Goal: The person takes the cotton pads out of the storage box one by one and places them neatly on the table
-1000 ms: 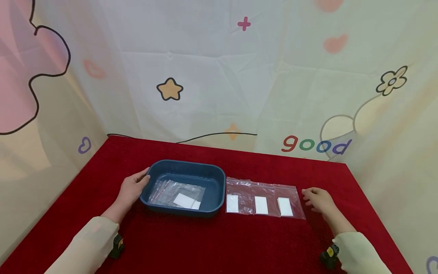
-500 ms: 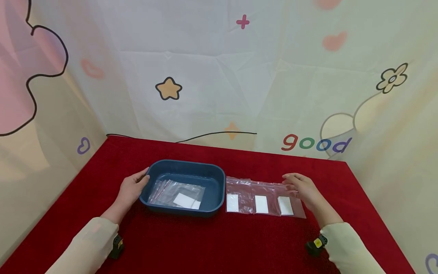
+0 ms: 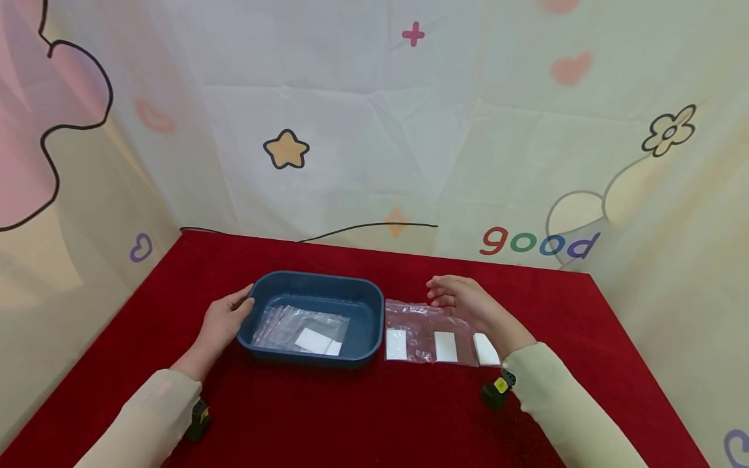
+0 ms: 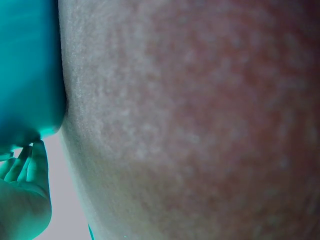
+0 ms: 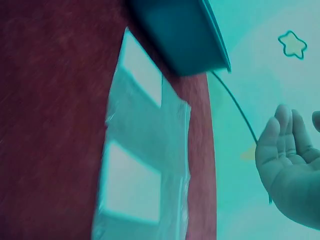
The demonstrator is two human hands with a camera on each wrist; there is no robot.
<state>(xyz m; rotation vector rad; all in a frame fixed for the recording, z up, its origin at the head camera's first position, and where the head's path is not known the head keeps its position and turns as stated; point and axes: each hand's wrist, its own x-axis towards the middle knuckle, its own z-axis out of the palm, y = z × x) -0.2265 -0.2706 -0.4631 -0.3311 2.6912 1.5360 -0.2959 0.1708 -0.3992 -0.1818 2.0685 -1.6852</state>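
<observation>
Since a second ago, the right hand [image 3: 465, 299] has swung from beyond the row's far end to near the tub's rear right corner, while the left hand [image 3: 221, 322] has stayed at the tub's left side. That dark-blue, rounded-rectangular tub [image 3: 361, 315] is my landmark. Right of it, the flat clear plastic zip bags [image 3: 418, 335] lie in a row, the nearest just beside its wall.

From my end, the right hand looks loosely curved, holding nothing; the left touches the tub's rim and wall, but I cannot tell whether it pinches.

What worries me: the right forearm crosses the row, so a low sleeve could drag the slippery bags askew, and overlapping edges could pull neighbours along. A shove from the left hand could push the tub into them.

I count one tub, two hands, three bags in the row, three white rectangular cards [image 3: 396, 344] showing with them; the tub's stacked clear bags [image 3: 281, 325] overlap too much to count.
</observation>
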